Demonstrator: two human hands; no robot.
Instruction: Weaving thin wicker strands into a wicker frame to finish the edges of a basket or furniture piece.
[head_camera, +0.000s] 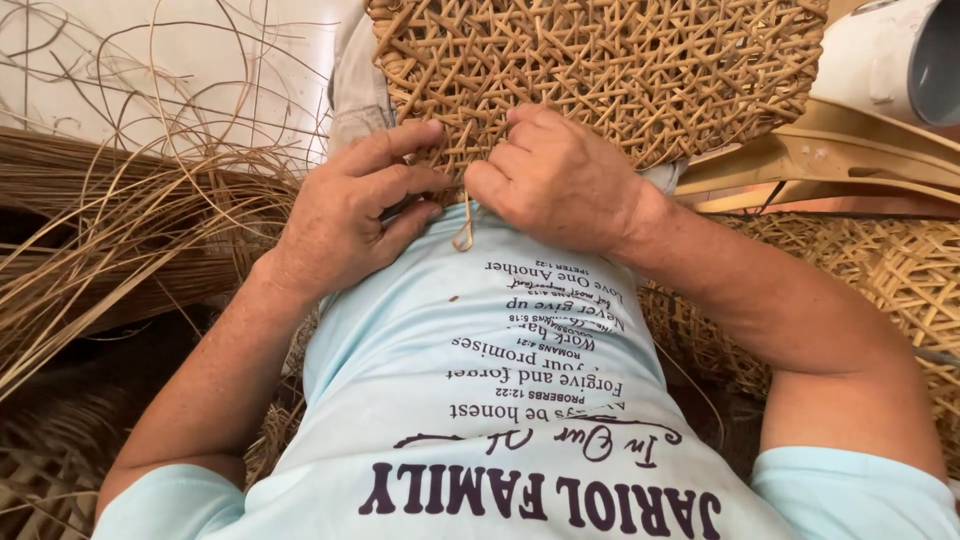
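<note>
1. The left hand (345, 215) has its grip half closed: the fingers curl around the near edge of the woven rattan panel (600, 70), thumb on top by the rim, fingertips pressing the weave from below.
2. Between the two hands a short loose rattan strand (465, 228) hangs from the panel's edge, its long axis running up and down, its curled free end pointing toward the person's chest. It lies just beside the left fingertips and under the right thumb.
3. The right hand (560, 180) is closed almost fully, its grip pinching at the panel's rim where the strand starts; whether it holds the strand itself or only the edge, I cannot tell.
4. The panel lies propped on the person's lap, reaching away from both hands toward the top of the view, its open lattice facing the camera.
5. Bundles of loose rattan strips (120, 230) lie at the far left; another woven piece (900, 270) sits at the right, below a white plastic pipe (900, 50).
</note>
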